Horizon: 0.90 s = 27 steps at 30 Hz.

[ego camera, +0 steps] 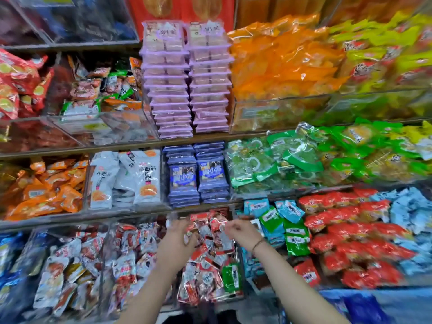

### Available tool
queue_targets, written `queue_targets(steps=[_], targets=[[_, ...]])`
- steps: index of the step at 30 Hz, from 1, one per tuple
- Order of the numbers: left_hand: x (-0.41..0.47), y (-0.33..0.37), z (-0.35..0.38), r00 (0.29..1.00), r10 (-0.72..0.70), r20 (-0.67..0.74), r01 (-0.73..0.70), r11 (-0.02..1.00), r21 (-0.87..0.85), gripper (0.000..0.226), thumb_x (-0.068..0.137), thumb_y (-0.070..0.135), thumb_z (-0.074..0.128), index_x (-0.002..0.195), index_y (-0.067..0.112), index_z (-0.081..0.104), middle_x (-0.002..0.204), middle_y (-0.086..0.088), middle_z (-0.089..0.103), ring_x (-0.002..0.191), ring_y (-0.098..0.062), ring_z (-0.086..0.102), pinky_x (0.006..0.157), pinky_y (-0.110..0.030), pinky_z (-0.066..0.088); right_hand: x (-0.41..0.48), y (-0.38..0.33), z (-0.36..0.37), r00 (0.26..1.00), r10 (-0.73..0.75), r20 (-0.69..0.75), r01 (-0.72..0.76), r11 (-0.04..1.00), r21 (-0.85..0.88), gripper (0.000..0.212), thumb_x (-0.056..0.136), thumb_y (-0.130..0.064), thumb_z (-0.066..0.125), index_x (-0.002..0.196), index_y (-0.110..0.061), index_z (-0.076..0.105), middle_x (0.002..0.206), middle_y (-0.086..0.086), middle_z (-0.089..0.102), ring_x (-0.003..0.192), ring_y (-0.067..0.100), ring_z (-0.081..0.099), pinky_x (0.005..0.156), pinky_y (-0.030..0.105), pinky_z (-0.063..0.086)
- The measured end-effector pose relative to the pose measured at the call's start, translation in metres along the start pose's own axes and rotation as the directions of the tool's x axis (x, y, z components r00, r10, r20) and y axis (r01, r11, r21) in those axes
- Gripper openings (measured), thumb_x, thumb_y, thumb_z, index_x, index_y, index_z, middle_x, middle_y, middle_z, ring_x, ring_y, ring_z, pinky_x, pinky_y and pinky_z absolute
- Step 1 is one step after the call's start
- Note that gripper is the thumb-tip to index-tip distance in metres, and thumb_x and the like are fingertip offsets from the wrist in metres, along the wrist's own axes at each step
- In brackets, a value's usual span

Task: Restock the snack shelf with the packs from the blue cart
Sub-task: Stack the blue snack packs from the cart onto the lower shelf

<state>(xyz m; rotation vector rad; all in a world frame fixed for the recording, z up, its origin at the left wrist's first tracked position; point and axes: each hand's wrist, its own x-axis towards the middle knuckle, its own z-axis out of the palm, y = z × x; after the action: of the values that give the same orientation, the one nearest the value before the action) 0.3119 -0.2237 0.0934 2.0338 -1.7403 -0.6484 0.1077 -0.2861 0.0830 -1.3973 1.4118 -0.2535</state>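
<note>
Hands meet over the red-and-silver packs (210, 244) in the lowest bin (240, 272): our left hand (180, 239) and right hand (238, 232) curl around them, probably settling them deeper; blur hides the exact grip. Blue cart (374, 305) sits lower right.

Small red-and-silver snack packs (211, 244), heaped loosely, in clear bottom-row bin of snack shelf (131, 146)

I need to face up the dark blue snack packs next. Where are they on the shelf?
In the head view, the dark blue packs sit mid-frame in two stacks, below the purple trays, between white pouches and green bags.
</note>
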Motion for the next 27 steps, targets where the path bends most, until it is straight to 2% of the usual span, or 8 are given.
queue_targets(steps=[3, 5, 8, 11, 13, 19, 24, 27], targets=[[-0.048, -0.011, 0.033, 0.980, -0.146, 0.133, 0.151, 0.988, -0.027, 0.021, 0.088, 0.033, 0.062, 0.105, 0.020, 0.064, 0.089, 0.004, 0.063, 0.073, -0.013, 0.060, 0.058, -0.022, 0.044, -0.041, 0.046, -0.004, 0.997, 0.007, -0.075, 0.006, 0.986, 0.164, 0.014, 0.092, -0.009, 0.055, 0.083, -0.018, 0.062, 0.094, 0.003, 0.064, 0.088, 0.019, 0.063, 0.075, 0.017, 0.048], [-0.078, -0.019, 0.053, 0.937, -0.234, 0.261, 0.267, 0.959, -0.099, 0.012, 0.087, 0.034, 0.061, 0.083, 0.022, 0.061, 0.082, -0.002, 0.064, 0.076, -0.019, 0.060, 0.066, -0.027, 0.045, -0.072, 0.084, -0.004, 0.986, 0.031, -0.162, 0.002, 0.979, 0.204, 0.020, 0.090, -0.001, 0.054, 0.080, -0.017, 0.061, 0.084, 0.009, 0.064, 0.075, 0.018, 0.060, 0.069, 0.022, 0.048], [-0.115, -0.039, 0.077, 0.864, -0.280, 0.419, 0.331, 0.942, -0.053, 0.034, 0.091, 0.022, 0.062, 0.062, 0.026, 0.044, 0.066, 0.001, 0.056, 0.075, -0.016, 0.052, 0.065, -0.029, 0.034, -0.119, 0.146, 0.002, 0.957, 0.139, -0.253, -0.067, 0.959, 0.276, 0.020, 0.090, 0.002, 0.055, 0.078, -0.014, 0.061, 0.072, 0.005, 0.062, 0.065, 0.017, 0.057, 0.070, 0.034, 0.049], [-0.144, -0.051, 0.089, 0.801, -0.299, 0.519, 0.352, 0.936, -0.004, 0.035, 0.088, 0.030, 0.059, 0.061, 0.018, 0.041, 0.055, 0.007, 0.040, 0.066, -0.012, 0.044, 0.061, -0.029, 0.028, -0.165, 0.204, 0.015, 0.932, 0.257, -0.257, -0.198, 0.952, 0.235, 0.031, 0.089, 0.004, 0.055, 0.068, -0.018, 0.056, 0.063, -0.002, 0.055, 0.060, 0.011, 0.049, 0.060, 0.015, 0.045], [-0.166, -0.057, 0.098, 0.773, -0.342, 0.534, 0.421, 0.906, -0.029, 0.035, 0.088, 0.027, 0.060, 0.061, 0.012, 0.044, 0.049, 0.008, 0.039, 0.056, -0.012, 0.040, 0.053, -0.029, 0.025, -0.198, 0.239, 0.025, 0.899, 0.352, -0.261, -0.294, 0.926, 0.237, 0.032, 0.089, 0.003, 0.055, 0.064, -0.017, 0.054, 0.065, 0.005, 0.057, 0.061, 0.013, 0.048, 0.054, 0.013, 0.039], [-0.231, -0.045, 0.129, 0.631, -0.458, 0.626, 0.622, 0.781, -0.055, 0.018, 0.092, 0.014, 0.058, 0.075, 0.011, 0.057, 0.072, -0.008, 0.056, 0.074, -0.022, 0.055, 0.054, -0.028, 0.031, -0.278, 0.302, 0.033, 0.750, 0.566, -0.342, -0.457, 0.818, 0.349, 0.027, 0.090, -0.003, 0.054, 0.065, -0.012, 0.055, 0.070, 0.014, 0.055, 0.069, 0.023, 0.056, 0.058, 0.026, 0.038], [-0.268, -0.007, 0.146, 0.614, -0.457, 0.644, 0.654, 0.751, -0.091, 0.010, 0.092, 0.011, 0.056, 0.084, 0.007, 0.060, 0.085, -0.009, 0.059, 0.074, -0.022, 0.056, 0.058, -0.026, 0.035, -0.309, 0.329, 0.006, 0.674, 0.628, -0.388, -0.471, 0.770, 0.430, 0.014, 0.091, 0.001, 0.050, 0.080, -0.003, 0.059, 0.076, 0.015, 0.057, 0.066, 0.025, 0.055, 0.052, 0.025, 0.041], [-0.274, 0.021, 0.163, 0.618, -0.435, 0.655, 0.635, 0.768, -0.090, 0.012, 0.092, 0.011, 0.055, 0.082, 0.008, 0.061, 0.087, -0.010, 0.060, 0.079, -0.023, 0.059, 0.061, -0.027, 0.036, -0.305, 0.346, -0.022, 0.639, 0.667, -0.383, -0.467, 0.732, 0.496, 0.017, 0.092, -0.001, 0.049, 0.079, -0.005, 0.059, 0.066, 0.010, 0.054, 0.055, 0.020, 0.050, 0.038, 0.017, 0.043]])
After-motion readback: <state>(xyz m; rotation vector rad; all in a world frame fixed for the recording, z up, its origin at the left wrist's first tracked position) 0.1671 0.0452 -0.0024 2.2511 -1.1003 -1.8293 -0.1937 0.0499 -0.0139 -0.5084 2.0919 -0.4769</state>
